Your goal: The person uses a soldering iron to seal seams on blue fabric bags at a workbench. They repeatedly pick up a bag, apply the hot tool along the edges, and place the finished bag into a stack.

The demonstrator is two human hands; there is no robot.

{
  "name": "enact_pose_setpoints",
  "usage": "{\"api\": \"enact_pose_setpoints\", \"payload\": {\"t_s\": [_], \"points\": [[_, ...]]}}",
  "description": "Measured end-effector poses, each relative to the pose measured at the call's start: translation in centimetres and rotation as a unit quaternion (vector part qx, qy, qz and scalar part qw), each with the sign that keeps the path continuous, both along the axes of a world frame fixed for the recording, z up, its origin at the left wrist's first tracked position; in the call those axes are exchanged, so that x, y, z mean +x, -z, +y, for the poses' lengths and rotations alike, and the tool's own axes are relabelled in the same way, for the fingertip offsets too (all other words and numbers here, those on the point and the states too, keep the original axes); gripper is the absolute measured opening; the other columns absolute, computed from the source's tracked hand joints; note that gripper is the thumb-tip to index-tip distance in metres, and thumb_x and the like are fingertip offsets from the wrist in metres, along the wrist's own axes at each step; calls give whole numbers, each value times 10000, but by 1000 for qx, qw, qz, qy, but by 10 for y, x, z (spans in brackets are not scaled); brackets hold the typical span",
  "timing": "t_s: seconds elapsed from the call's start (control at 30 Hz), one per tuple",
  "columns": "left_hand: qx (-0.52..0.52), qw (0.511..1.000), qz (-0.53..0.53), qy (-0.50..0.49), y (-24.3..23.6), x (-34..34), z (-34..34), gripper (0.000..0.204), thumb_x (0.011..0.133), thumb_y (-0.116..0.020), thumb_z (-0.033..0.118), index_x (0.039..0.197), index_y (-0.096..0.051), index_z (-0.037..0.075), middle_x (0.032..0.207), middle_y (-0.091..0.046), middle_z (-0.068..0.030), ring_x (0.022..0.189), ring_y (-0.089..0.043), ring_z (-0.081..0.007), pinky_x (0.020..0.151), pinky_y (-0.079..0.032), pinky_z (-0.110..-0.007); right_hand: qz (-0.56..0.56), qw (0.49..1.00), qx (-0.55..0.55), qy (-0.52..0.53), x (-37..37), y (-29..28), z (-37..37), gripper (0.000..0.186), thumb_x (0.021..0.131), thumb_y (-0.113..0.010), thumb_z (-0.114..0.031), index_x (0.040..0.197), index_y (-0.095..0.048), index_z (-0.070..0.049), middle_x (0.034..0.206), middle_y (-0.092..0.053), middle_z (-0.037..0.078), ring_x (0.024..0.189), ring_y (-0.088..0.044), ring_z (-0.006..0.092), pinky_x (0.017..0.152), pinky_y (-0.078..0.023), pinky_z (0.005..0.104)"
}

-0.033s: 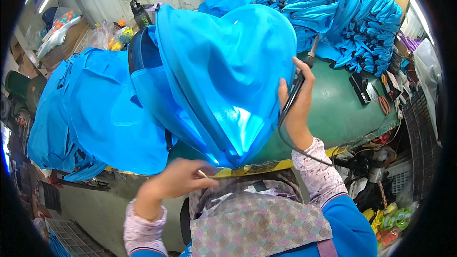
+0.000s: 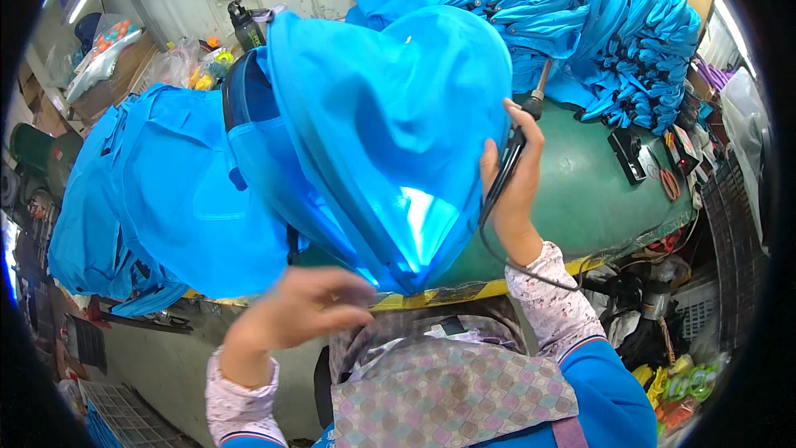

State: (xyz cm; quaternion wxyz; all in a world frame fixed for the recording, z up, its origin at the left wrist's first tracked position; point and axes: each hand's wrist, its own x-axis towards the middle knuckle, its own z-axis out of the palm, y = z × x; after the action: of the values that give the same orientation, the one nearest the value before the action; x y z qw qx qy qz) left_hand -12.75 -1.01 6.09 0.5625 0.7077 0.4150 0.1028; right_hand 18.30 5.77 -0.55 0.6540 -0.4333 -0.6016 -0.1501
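A bright blue fabric hood with curved, piped ribs (image 2: 390,108) stands on the green-topped table, its narrow end at the front edge. Beside its right side, my right hand (image 2: 516,191) is closed on a soldering iron (image 2: 531,105) with a black handle and cable. The iron's metal tip points up and away, apart from the hood. My left hand (image 2: 303,311) is in front of the table edge, just left of the hood's narrow end. Its fingers are smeared by motion, and whether it holds anything is hidden.
More blue fabric pieces (image 2: 182,191) lie on the left. A large pile of gathered blue hoods (image 2: 613,33) fills the back right. On the green tabletop (image 2: 580,166) are a black box (image 2: 626,154) and orange-handled scissors (image 2: 668,182). A dark bottle (image 2: 245,26) stands behind.
My left hand has shifted slightly left and up, and the thin pale piece at its fingertips no longer shows. My right hand and the hood have moved slightly left.
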Motion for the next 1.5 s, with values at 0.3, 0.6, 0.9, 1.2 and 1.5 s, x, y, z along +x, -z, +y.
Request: {"api": "enact_pose_setpoints", "payload": {"t_s": [0.3,0.6,0.9,1.2,1.5], "points": [[373,869,-145,-292,-70,-29,134,609,852,-608,157,1412,-490,-53,1262,-632,-157,1077,-623,-203,956,-491,-320,-60,995,74,16,-14,-21,-34,501,856,-658,-14,1323,-478,-14,1311,-584,230,1122,-558,352,978,-428,432],[703,709,51,-25,-260,-74,103,563,952,-643,369,1458,-504,166,1383,-565,-150,1257,-566,-272,1075,-482,-437,-40,978,202,46,45,-95,-75,713,855,-766,-140,1421,-343,-46,1420,-499,247,1186,-551,310,1006,-411,425],[645,724,19,-243,-184,-49,109,504,963,-607,413,1373,-589,121,1349,-593,-163,1246,-566,-245,1044,-472,-408,-126,966,168,-149,-52,-64,-24,524,856,-682,2,1312,-430,-54,1290,-574,286,1144,-586,348,996,-440,449],[340,935,95,-32,95,-1,-31,591,853,-750,451,1132,-619,-52,1025,-680,-259,933,-669,-385,803,-515,-479,-11,985,128,-115,-58,-16,5,433,924,-584,22,1322,-415,4,1235,-544,214,1169,-556,311,1067,-409,447],[238,853,-342,-316,135,79,5,66,919,-670,30,982,-651,23,877,-634,-33,763,-562,-123,671,-453,-290,-72,978,178,-85,-61,-28,-23,485,919,-574,46,1346,-354,-28,1249,-540,263,1102,-558,308,1000,-426,437]]}}
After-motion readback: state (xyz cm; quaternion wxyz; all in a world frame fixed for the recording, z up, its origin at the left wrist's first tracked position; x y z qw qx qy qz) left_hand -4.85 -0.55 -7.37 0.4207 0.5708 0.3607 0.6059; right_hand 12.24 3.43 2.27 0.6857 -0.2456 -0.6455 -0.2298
